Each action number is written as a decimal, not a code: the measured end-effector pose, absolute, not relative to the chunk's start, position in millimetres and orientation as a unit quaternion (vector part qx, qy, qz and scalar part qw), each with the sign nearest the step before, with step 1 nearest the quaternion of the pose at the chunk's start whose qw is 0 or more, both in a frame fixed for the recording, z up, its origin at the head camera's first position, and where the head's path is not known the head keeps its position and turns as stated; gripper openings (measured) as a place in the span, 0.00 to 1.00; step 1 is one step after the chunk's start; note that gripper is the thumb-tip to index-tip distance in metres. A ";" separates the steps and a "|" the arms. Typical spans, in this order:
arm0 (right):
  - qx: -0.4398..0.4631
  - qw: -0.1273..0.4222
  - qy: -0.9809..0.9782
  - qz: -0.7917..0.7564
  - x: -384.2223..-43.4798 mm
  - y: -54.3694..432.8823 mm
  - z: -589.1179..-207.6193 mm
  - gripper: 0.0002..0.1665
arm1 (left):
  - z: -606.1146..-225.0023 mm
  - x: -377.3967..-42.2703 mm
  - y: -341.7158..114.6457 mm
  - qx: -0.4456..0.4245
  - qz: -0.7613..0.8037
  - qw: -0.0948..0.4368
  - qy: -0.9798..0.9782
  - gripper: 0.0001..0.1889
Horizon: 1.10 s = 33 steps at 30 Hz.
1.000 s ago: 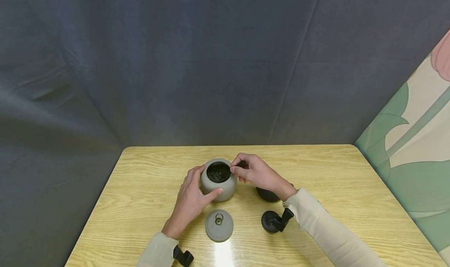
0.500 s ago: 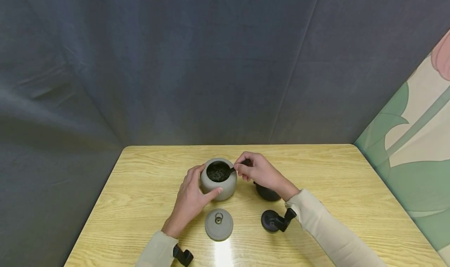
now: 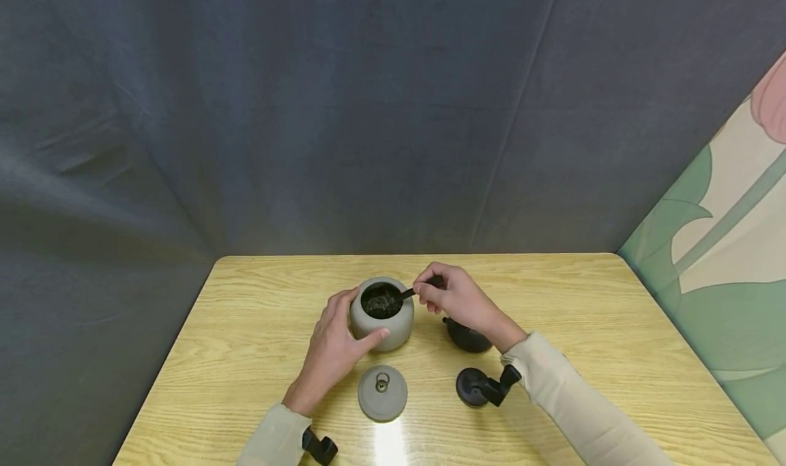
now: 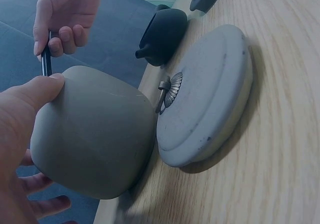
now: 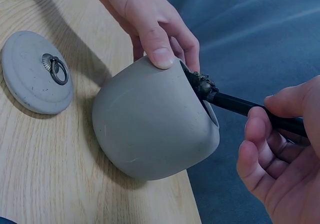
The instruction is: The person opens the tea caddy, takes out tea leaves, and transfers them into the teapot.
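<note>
A round grey jar stands on the table with its mouth uncovered. Dark, dry leafy bits, looking like tea leaves, lie inside it. My left hand grips the jar from its left side, thumb on the near wall and fingers round the far side. With thumb and fingers my right hand holds a black-handled spoon slanting into the mouth. In the right wrist view the spoon's head is at the opening, heaped with leafy bits. The grey lid with a metal ring lies in front of the jar.
A small black teapot stands under my right forearm, partly hidden by it. Nearer me lies a round black lid-like piece, overlapped by the wrist camera mount. A dark curtain hangs behind the wooden table.
My right hand has moved a little right and up, drawing the spoon back so more of its handle shows outside the jar. The left hand and jar have stayed put.
</note>
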State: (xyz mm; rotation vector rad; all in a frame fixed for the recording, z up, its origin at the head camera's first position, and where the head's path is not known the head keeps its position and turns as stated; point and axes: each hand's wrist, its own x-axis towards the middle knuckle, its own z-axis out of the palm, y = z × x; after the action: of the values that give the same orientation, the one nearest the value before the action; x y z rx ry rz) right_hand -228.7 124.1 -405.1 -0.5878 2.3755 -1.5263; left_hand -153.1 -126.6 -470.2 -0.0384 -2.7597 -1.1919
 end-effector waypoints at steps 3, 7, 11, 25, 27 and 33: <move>-0.201 0.124 0.816 -0.527 -228.5 125.0 -403.5 0.08 | -470.4 -153.2 -126.9 -0.013 -0.395 0.067 -0.916 0.51; -0.199 0.122 0.814 -0.532 -228.3 126.3 -402.4 0.08 | -470.6 -153.5 -127.2 -0.012 -0.393 0.065 -0.917 0.51; -0.200 0.118 0.811 -0.537 -227.5 127.7 -400.9 0.08 | -471.5 -153.7 -127.3 -0.012 -0.391 0.067 -0.918 0.51; -0.204 0.101 0.811 -0.539 -226.6 131.3 -396.0 0.09 | -475.1 -155.1 -127.1 -0.011 -0.394 0.068 -0.916 0.51; -0.205 0.097 0.811 -0.539 -226.4 132.3 -395.5 0.09 | -474.8 -155.1 -127.2 -0.011 -0.394 0.069 -0.916 0.51; -0.203 0.094 0.813 -0.538 -225.7 136.0 -393.5 0.09 | -473.1 -154.3 -127.5 -0.013 -0.395 0.070 -0.916 0.51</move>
State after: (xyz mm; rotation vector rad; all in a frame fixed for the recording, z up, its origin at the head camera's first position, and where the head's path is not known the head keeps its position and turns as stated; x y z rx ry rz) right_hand -225.7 136.0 -393.5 -0.6021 2.4107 -1.5955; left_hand -154.3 -127.5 -473.1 -0.0394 -2.7554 -1.1899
